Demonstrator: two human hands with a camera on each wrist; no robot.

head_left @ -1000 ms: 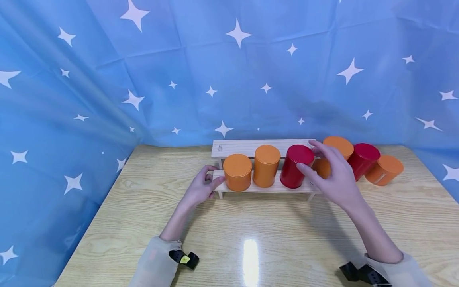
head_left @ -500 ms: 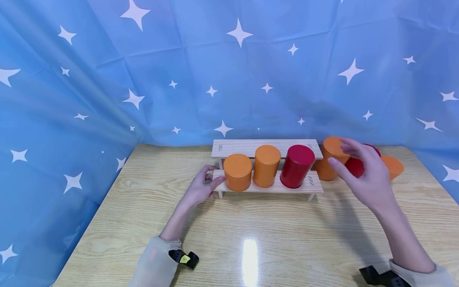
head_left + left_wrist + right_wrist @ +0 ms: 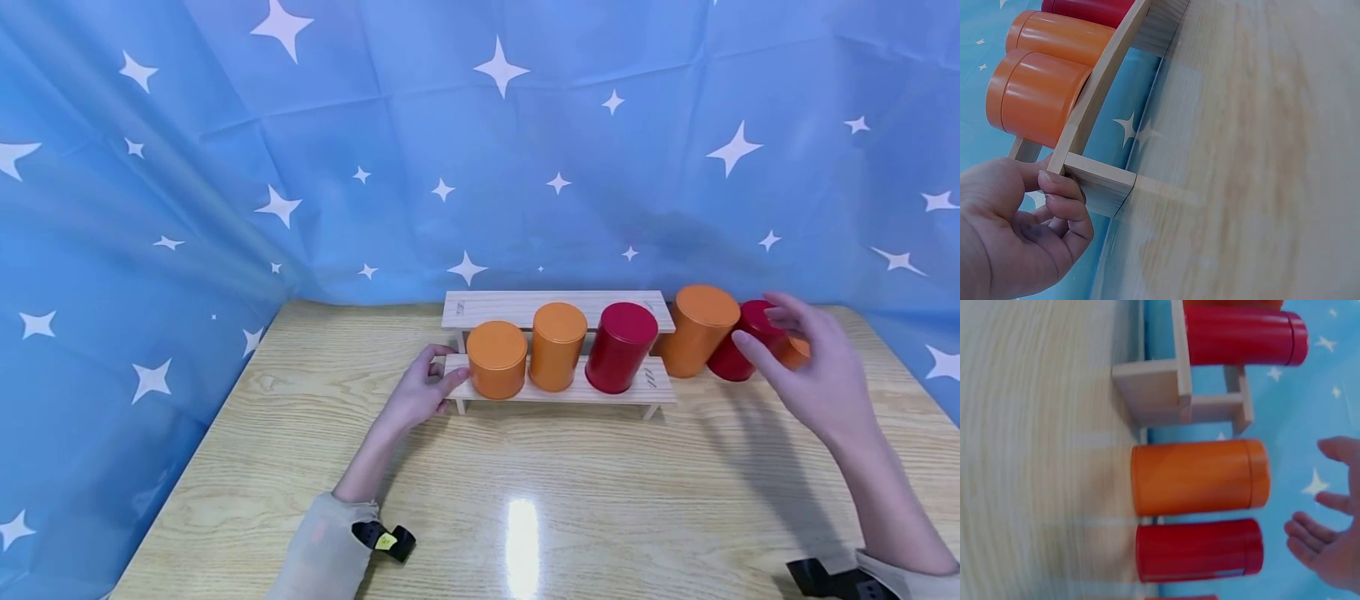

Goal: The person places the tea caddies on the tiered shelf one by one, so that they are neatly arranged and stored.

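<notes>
At its left end my left hand (image 3: 420, 387) grips the lower board of a two-step wooden shelf (image 3: 551, 308); the left wrist view shows thumb and fingers pinching the board's corner. On that lower step stand a short orange canister (image 3: 498, 362), a narrower orange canister (image 3: 558, 350) and a tall red canister (image 3: 619, 350). My right hand (image 3: 821, 383) holds nothing. Its spread, slightly bent fingers hover by another red canister (image 3: 1197, 550) on the table, apart from it in the right wrist view. Behind this hand, an orange canister (image 3: 797, 353) is mostly hidden.
A large orange canister (image 3: 697, 333) stands on the wooden table (image 3: 450, 483), just right of the shelf. Along the table's back and left hangs a blue cloth with white stars (image 3: 420, 125). The upper step of the shelf is bare wood.
My right hand has left the red canister on the shelf and travelled right, past the large orange canister to the table's red one. My left hand has stayed on the shelf.
</notes>
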